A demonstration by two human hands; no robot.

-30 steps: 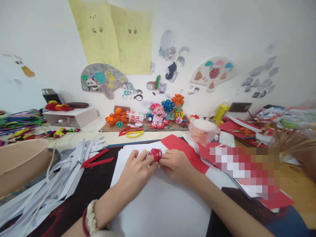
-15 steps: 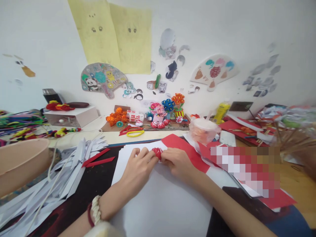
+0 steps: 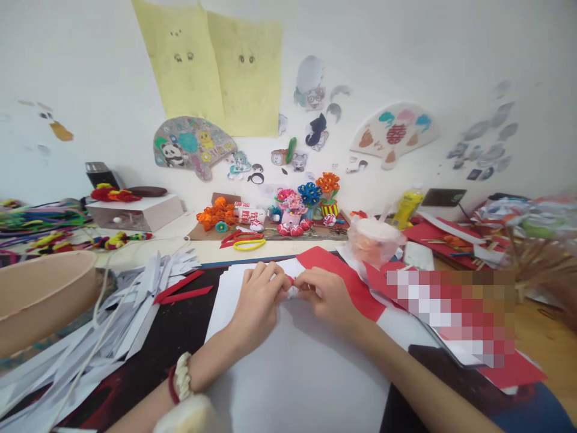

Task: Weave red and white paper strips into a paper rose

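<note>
Between my fingertips is a small red-and-white folded paper piece [image 3: 292, 292], mostly covered by the fingers; white shows on the side toward me and a bit of red at the top. My left hand [image 3: 260, 297] pinches it from the left. From the right, my right hand [image 3: 328, 299] grips it with thumb and bent fingers. Both hands are over a stack of white paper sheets [image 3: 288, 367]. Red paper [image 3: 333, 273] lies at the stack's far right corner, beside my right hand.
White paper strips [image 3: 130, 313] are heaped at left, with two red strips [image 3: 187, 293] and a beige basin [image 3: 49, 288] nearby. Yellow-handled scissors [image 3: 249, 245] lie beyond the sheets. Behind stand paper flowers [image 3: 309, 193]; a wrapped cup [image 3: 374, 237] stands to the right.
The paper piece has turned in my fingers: its red patterned side faced me before, and white faces me now. My right fingers have bent and shifted. The view has moved slightly.
</note>
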